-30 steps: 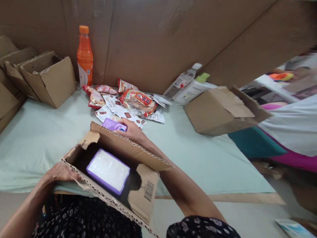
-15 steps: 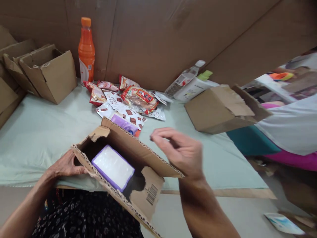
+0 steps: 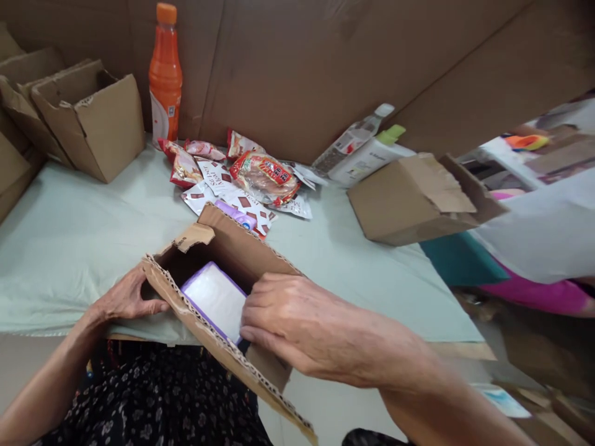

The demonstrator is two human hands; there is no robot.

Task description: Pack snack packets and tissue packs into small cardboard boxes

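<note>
A torn-edged cardboard box (image 3: 235, 238) is tilted open towards me at the table's near edge. My left hand (image 3: 127, 297) grips its left end, thumb along the near side and other fingers partly hidden. Inside lies a rectangular white block with purple edges (image 3: 216, 297). My right hand (image 3: 283, 322) reaches into the opening with curled, closed fingers at the block's right end. Those fingertips are hidden, so whether they grip the block does not show. Just beyond the box lie a purple packet (image 3: 236, 214) and white sachets with brown squares (image 3: 246, 201).
Red snack packets (image 3: 183, 164) and a wrapped bread-like snack (image 3: 264, 176) lie farther back. An orange drink bottle (image 3: 166, 80) stands by the cardboard wall. Open boxes (image 3: 106, 130) fill the left; a clear bottle (image 3: 351, 139), a white bottle (image 3: 372, 158) and another box (image 3: 404, 198) sit right.
My right hand has moved down and left, from above the box's far wall into its opening beside the white block. My left hand keeps its hold on the box.
</note>
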